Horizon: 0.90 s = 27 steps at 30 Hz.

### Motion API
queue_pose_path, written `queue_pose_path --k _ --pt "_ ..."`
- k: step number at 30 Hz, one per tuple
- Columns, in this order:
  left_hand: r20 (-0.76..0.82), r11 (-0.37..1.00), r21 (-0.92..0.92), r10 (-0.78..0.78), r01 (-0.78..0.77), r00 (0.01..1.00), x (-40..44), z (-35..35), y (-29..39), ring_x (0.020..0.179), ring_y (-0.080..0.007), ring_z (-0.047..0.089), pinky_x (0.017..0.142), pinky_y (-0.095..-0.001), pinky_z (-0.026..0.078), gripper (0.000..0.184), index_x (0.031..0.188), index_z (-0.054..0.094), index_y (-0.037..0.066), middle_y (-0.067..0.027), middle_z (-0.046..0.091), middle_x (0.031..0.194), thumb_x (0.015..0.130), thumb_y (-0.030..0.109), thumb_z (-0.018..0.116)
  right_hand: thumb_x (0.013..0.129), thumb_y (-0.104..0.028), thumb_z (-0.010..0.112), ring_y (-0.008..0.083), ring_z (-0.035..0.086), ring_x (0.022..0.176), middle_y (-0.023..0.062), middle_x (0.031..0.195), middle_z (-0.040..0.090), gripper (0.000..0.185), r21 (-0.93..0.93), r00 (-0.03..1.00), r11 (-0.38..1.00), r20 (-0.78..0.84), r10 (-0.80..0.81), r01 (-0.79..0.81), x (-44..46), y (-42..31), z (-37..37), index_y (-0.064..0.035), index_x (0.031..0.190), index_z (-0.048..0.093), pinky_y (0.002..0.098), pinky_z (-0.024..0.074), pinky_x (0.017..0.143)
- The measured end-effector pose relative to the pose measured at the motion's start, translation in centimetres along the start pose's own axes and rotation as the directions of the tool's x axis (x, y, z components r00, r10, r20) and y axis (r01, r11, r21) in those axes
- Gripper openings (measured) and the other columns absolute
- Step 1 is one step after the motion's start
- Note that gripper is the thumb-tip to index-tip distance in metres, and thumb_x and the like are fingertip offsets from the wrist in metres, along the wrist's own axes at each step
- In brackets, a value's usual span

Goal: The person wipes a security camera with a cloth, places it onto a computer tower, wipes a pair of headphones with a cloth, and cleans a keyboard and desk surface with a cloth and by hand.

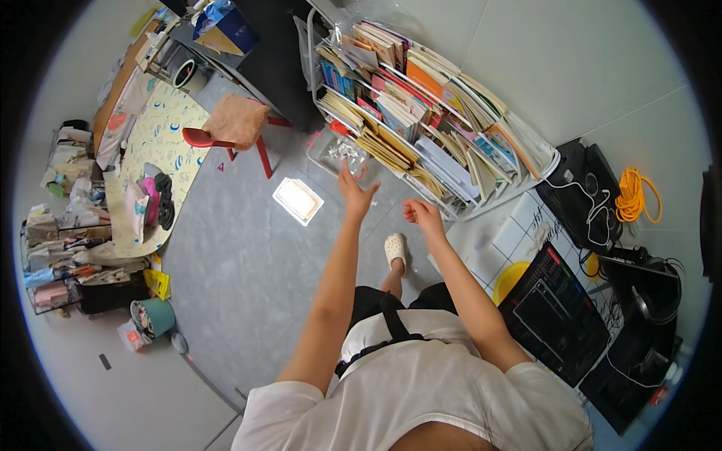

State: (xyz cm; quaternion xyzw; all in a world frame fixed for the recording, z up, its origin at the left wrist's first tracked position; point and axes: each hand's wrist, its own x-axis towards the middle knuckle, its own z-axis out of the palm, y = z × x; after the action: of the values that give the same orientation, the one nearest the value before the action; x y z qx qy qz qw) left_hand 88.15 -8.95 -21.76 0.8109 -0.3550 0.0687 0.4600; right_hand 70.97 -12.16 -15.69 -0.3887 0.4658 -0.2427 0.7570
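My left hand is raised over the floor with its fingers spread and nothing in it. Just beyond its fingertips is a clear bin with small white pieces inside, beside the book rack. My right hand is held in front of the rack's lower edge, its fingers curled closed; no object shows in it. The white wire rack holds rows of books and folders. White sheets or a flat white tray lie on the grey floor, left of my left hand.
A red chair with a furry cushion stands at the upper left, near a patterned bed or mat. On the right are a desk with a monitor, a yellow round object, a black bag and an orange cable.
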Motion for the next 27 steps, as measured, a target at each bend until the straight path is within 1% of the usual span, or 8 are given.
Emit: queue_pose_path --k 2,7,13,20,22,23,24,27 --pt "0.349 0.98 -0.113 -0.117 0.166 0.93 -1.1 -0.3 -0.3 0.109 -0.0327 0.043 0.09 -0.036 0.038 0.08 0.134 0.027 0.005 -0.0199 0.041 0.124 0.068 0.013 0.072 0.087 -0.018 0.048 0.0086 0.052 0.061 0.0029 0.069 0.057 0.023 0.002 1.0 1.0 -0.009 0.022 -0.022 -0.1 0.4 0.2 0.0002 0.087 0.063 0.02 0.0426 0.058" --pt "0.494 0.838 -0.319 -0.253 0.443 0.832 -4.1 1.1 2.3 0.094 -0.0292 0.054 0.08 -0.0375 0.044 0.059 0.129 0.037 0.006 -0.0191 0.049 0.116 0.078 0.014 0.064 0.087 -0.018 0.049 0.0086 0.053 0.062 0.0033 0.07 0.058 0.023 -0.013 1.0 1.0 -0.002 0.025 -0.025 -1.1 1.6 -1.4 -0.0009 0.088 0.063 0.0208 0.0434 0.059" --pt "0.7 0.952 -0.299 0.174 0.063 0.693 -5.1 1.6 9.6 0.082 -0.0279 0.058 0.072 -0.035 0.046 0.034 0.118 0.05 0.009 -0.0137 0.06 0.096 0.084 0.016 0.055 0.087 -0.017 0.049 0.0099 0.053 0.063 0.0041 0.072 0.059 0.021 0.032 0.995 0.999 -0.095 -0.029 0.032 -3.5 2.1 -7.8 -0.0007 0.09 0.062 0.0212 0.0435 0.059" --pt "0.765 0.733 -0.473 0.617 -0.489 0.184 -8.7 3.7 19.6 0.086 -0.0292 0.056 0.073 -0.0388 0.045 0.035 0.116 0.049 0.012 -0.0114 0.058 0.094 0.082 0.014 0.053 0.083 -0.008 0.051 0.0156 0.056 0.071 0.0075 0.078 0.059 0.018 0.043 0.937 0.978 -0.298 -0.182 0.203 -7.0 3.1 -19.7 -0.0014 0.098 0.058 0.0267 0.0446 0.066" --pt "0.651 0.504 -0.571 0.759 -0.648 0.017 -10.4 5.8 20.3 0.091 -0.0275 0.054 0.077 -0.0379 0.044 0.042 0.12 0.045 0.011 -0.0093 0.056 0.102 0.079 0.014 0.054 0.078 -0.005 0.053 0.026 0.053 0.092 0.0142 0.098 0.056 0.025 -0.72 0.626 0.627 -0.348 -0.697 0.297 -8.3 2.3 -22.5 -0.002 0.103 0.056 0.0365 0.0417 0.082" --pt "0.688 0.457 -0.555 0.722 -0.696 -0.075 -11.3 6.7 20.7 0.1 -0.0271 0.051 0.084 -0.0377 0.042 0.048 0.123 0.042 0.01 -0.0088 0.052 0.112 0.078 0.015 0.056 0.076 -0.004 0.054 0.0304 0.046 0.103 0.0166 0.108 0.051 0.03 -0.789 0.582 0.563 -0.343 -0.737 0.248 -8.8 1.7 -23.8 -0.0023 0.106 0.054 0.0397 0.0366 0.089" --pt "0.685 0.448 -0.552 0.724 -0.703 -0.076 -12.9 7.4 21.3 0.1 -0.0271 0.051 0.084 -0.0377 0.042 0.048 0.123 0.042 0.01 -0.0088 0.052 0.112 0.078 0.015 0.056 0.074 -0.003 0.054 0.0348 0.039 0.114 0.0189 0.119 0.045 0.036 -0.848 0.53 0.492 -0.33 -0.781 0.198 -8.9 0.8 -25.2 -0.0027 0.11 0.052 0.0429 0.0315 0.096" --pt "0.629 0.717 -0.411 0.67 -0.563 0.394 -19.4 6.9 23.5 0.113 -0.029 0.044 0.095 -0.0406 0.034 0.044 0.121 0.044 0.008 -0.011 0.044 0.125 0.079 0.013 0.054 0.083 -0.014 0.051 0.0329 0.021 0.13 0.0176 0.137 0.028 0.05 -0.948 0.656 0.319 -0.232 -0.718 0.014 -6.4 0.8 -30.6 0.0018 0.128 0.036 0.0416 0.021 0.105"
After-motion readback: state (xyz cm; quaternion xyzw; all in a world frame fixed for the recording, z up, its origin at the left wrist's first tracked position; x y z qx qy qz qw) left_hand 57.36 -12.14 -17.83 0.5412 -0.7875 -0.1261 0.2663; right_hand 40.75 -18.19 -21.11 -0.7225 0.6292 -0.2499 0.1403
